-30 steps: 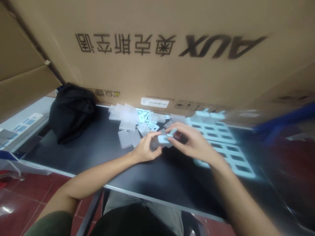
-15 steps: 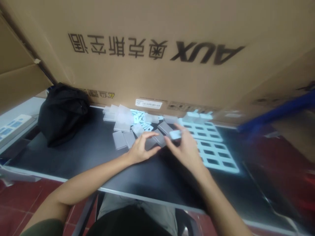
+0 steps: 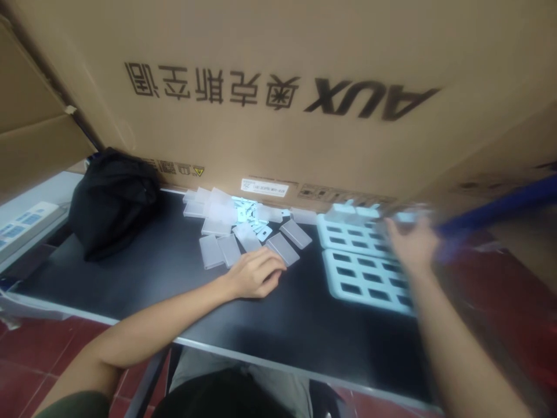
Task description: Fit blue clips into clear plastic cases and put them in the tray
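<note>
Right hand (image 3: 412, 242), right of frame, blurred; fingers closed round a case (image 3: 407, 217), clear with pale blue inside, held near the far right corner of the trays (image 3: 332, 270). Grip detail lost to blur. Left hand (image 3: 257, 273), lower centre, on or just above the dark table (image 3: 304, 331); fingers curled, thumb close to fingertips, gap narrow, beside loose clear boxes (image 3: 282, 248). Blue tags (image 3: 246, 213) heaped among them, centre. Two blue-topped cases (image 3: 348, 212) at trays' far edge. Black bag (image 3: 112, 203) at left; carton (image 3: 261, 139) fills upper frame.
</note>
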`<act>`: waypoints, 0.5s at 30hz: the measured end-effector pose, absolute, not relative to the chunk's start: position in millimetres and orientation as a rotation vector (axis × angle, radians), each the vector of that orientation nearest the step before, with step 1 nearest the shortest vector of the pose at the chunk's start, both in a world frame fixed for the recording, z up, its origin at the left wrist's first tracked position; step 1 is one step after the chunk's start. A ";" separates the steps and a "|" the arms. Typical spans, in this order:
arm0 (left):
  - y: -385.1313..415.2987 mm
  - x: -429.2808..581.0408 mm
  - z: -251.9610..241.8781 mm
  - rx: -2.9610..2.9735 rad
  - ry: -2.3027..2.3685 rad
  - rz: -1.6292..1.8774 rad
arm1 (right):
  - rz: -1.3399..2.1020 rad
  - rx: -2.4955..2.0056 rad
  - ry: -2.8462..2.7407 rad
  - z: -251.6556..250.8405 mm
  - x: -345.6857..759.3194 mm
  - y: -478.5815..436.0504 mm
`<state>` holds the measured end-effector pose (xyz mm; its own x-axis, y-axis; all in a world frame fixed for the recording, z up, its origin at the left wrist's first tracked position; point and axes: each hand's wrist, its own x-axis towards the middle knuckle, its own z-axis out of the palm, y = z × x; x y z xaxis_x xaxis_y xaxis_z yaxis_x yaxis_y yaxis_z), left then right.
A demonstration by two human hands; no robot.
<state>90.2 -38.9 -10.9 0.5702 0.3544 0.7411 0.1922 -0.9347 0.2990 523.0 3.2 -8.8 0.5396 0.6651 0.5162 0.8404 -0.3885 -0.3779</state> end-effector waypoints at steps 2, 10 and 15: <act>-38.7 90.1 -11.3 2.624 0.464 1.286 | -0.314 -2.180 -1.215 -9.0 520.4 7.2; -39.3 89.7 -8.5 2.636 0.489 1.288 | -0.255 -2.256 -1.326 -3.9 505.8 12.4; -39.8 89.2 -9.5 2.645 0.512 1.259 | -0.260 -2.257 -1.362 -5.7 502.0 12.8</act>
